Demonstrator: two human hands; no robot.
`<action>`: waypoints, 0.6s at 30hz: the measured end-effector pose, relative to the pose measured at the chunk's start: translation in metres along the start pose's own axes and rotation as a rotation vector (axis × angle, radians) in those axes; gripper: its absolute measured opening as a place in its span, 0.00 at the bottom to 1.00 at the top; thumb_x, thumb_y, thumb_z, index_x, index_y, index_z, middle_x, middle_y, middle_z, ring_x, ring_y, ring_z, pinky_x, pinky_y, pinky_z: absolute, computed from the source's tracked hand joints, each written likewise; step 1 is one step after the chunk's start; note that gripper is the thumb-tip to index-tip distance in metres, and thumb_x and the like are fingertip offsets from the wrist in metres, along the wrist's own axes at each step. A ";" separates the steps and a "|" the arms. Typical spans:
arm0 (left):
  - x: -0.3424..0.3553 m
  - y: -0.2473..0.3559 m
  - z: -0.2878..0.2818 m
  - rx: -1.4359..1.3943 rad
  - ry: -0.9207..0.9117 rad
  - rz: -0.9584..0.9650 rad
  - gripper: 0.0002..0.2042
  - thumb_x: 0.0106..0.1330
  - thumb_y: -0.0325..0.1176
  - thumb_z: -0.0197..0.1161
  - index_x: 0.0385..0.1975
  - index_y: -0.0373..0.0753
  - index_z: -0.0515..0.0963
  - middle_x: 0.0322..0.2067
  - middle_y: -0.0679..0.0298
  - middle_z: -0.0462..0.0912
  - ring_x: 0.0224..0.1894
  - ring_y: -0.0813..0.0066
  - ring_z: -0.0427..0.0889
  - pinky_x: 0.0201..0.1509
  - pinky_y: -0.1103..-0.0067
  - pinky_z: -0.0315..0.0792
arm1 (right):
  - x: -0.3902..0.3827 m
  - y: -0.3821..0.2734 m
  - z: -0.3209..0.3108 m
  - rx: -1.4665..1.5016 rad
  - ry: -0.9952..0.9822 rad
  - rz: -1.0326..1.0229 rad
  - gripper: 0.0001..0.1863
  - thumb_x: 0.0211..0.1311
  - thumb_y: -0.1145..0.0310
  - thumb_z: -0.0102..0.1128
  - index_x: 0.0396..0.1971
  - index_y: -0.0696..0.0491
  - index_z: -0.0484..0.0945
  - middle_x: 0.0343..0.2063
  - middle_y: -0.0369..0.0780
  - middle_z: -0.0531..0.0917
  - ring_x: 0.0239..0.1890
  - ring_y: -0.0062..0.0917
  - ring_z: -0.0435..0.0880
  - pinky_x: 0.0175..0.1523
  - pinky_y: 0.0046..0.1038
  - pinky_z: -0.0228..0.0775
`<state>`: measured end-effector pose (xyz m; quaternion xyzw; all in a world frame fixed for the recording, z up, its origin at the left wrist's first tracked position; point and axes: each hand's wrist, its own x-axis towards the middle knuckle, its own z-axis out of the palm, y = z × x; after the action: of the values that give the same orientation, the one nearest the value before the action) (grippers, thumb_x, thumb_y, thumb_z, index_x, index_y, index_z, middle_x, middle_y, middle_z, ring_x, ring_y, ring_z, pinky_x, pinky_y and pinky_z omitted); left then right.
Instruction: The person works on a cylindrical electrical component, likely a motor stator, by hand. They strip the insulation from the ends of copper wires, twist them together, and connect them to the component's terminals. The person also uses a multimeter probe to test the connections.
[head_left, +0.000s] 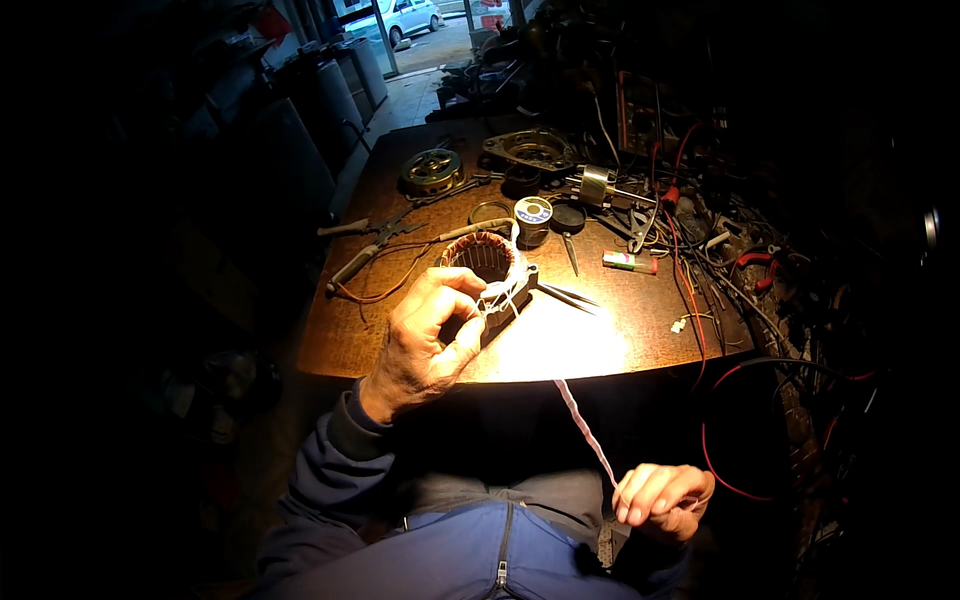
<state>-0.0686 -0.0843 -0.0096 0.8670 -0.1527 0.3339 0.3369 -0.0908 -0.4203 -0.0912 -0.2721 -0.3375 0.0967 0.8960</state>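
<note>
On the wooden table stands a motor stator [478, 257], a slotted steel ring with copper windings around its upper rim. White lacing cord [505, 298] is wrapped on the winding's right side, with loose strands hanging there. My left hand [425, 335] is at the stator's near side, its thumb and forefinger closed on the loose white strands. Below the table edge at the right, my right hand [664, 500] is closed around a long white cord [588, 428]. That cord slants up to the table's edge, where bright glare hides how it continues.
Tweezers [568, 297] lie right of the stator. Behind stand a solder spool [533, 220] and metal motor covers [432, 173]. A soldering iron [356, 262] and pliers [375, 240] lie left. A lighter [630, 262] and tangled wires [740, 275] are right.
</note>
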 end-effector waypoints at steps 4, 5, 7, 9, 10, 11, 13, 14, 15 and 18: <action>0.000 -0.003 -0.001 0.015 -0.039 0.055 0.07 0.60 0.19 0.69 0.34 0.33 0.78 0.48 0.50 0.82 0.49 0.56 0.85 0.53 0.69 0.79 | -0.033 -0.012 -0.035 -0.169 -0.072 0.223 0.06 0.59 0.80 0.75 0.34 0.65 0.86 0.32 0.53 0.90 0.34 0.41 0.90 0.42 0.39 0.84; 0.000 -0.004 -0.001 0.016 -0.044 0.064 0.07 0.60 0.19 0.69 0.34 0.33 0.78 0.48 0.51 0.82 0.49 0.56 0.85 0.54 0.69 0.79 | -0.039 -0.016 -0.045 -0.226 -0.091 0.302 0.07 0.57 0.82 0.74 0.35 0.65 0.87 0.32 0.53 0.90 0.36 0.41 0.90 0.44 0.38 0.84; 0.001 -0.005 0.000 0.008 -0.058 0.073 0.07 0.59 0.19 0.69 0.34 0.33 0.77 0.48 0.51 0.82 0.50 0.56 0.84 0.54 0.69 0.79 | -0.034 -0.034 -0.053 -0.642 -0.251 0.497 0.12 0.50 0.81 0.78 0.37 0.64 0.89 0.46 0.52 0.89 0.48 0.38 0.90 0.50 0.32 0.82; -0.001 -0.006 -0.002 0.003 -0.056 0.064 0.07 0.59 0.19 0.69 0.34 0.33 0.78 0.48 0.51 0.83 0.51 0.56 0.85 0.55 0.69 0.79 | -0.006 -0.049 -0.031 -1.024 -0.263 0.517 0.12 0.47 0.80 0.79 0.34 0.61 0.89 0.48 0.49 0.89 0.49 0.35 0.89 0.52 0.30 0.81; -0.002 -0.007 -0.003 -0.002 -0.054 0.056 0.07 0.59 0.19 0.68 0.34 0.33 0.78 0.48 0.50 0.83 0.51 0.56 0.85 0.56 0.69 0.79 | 0.002 -0.048 -0.026 -1.180 -0.129 0.414 0.11 0.45 0.79 0.79 0.32 0.60 0.89 0.44 0.48 0.89 0.46 0.35 0.90 0.51 0.30 0.81; -0.002 -0.006 -0.003 -0.011 -0.052 0.052 0.07 0.58 0.18 0.68 0.33 0.33 0.78 0.48 0.50 0.83 0.52 0.56 0.86 0.57 0.69 0.79 | 0.009 -0.046 -0.024 -1.275 0.029 0.348 0.12 0.46 0.79 0.77 0.34 0.60 0.88 0.42 0.47 0.89 0.41 0.34 0.90 0.48 0.31 0.81; -0.002 -0.006 -0.002 -0.016 -0.052 0.044 0.07 0.58 0.18 0.68 0.33 0.33 0.78 0.48 0.50 0.83 0.52 0.57 0.85 0.57 0.69 0.79 | 0.047 -0.039 -0.008 -1.249 0.104 0.197 0.12 0.50 0.79 0.75 0.37 0.59 0.88 0.39 0.45 0.89 0.37 0.32 0.88 0.45 0.30 0.79; -0.003 -0.006 -0.003 -0.008 -0.053 0.040 0.07 0.58 0.18 0.68 0.33 0.33 0.78 0.48 0.50 0.83 0.52 0.57 0.85 0.57 0.69 0.79 | 0.074 -0.029 -0.005 -1.212 -0.051 0.104 0.12 0.53 0.79 0.74 0.39 0.59 0.88 0.39 0.45 0.89 0.36 0.31 0.88 0.44 0.29 0.79; -0.004 -0.006 -0.004 -0.002 -0.056 0.038 0.07 0.58 0.18 0.68 0.33 0.33 0.78 0.48 0.50 0.83 0.52 0.57 0.85 0.57 0.69 0.79 | 0.103 -0.016 -0.005 -1.168 -0.206 0.011 0.12 0.55 0.78 0.73 0.41 0.58 0.87 0.38 0.44 0.88 0.35 0.29 0.87 0.43 0.27 0.78; -0.003 -0.012 -0.001 -0.035 -0.060 0.033 0.07 0.58 0.18 0.68 0.33 0.33 0.78 0.49 0.51 0.83 0.52 0.57 0.85 0.57 0.69 0.79 | 0.197 0.024 -0.011 -0.921 -0.372 0.217 0.15 0.61 0.75 0.72 0.49 0.58 0.87 0.44 0.42 0.89 0.39 0.25 0.88 0.43 0.28 0.79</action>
<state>-0.0651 -0.0743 -0.0167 0.8678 -0.1828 0.3108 0.3418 0.0654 -0.3350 -0.0026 -0.6506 -0.4689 0.0770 0.5924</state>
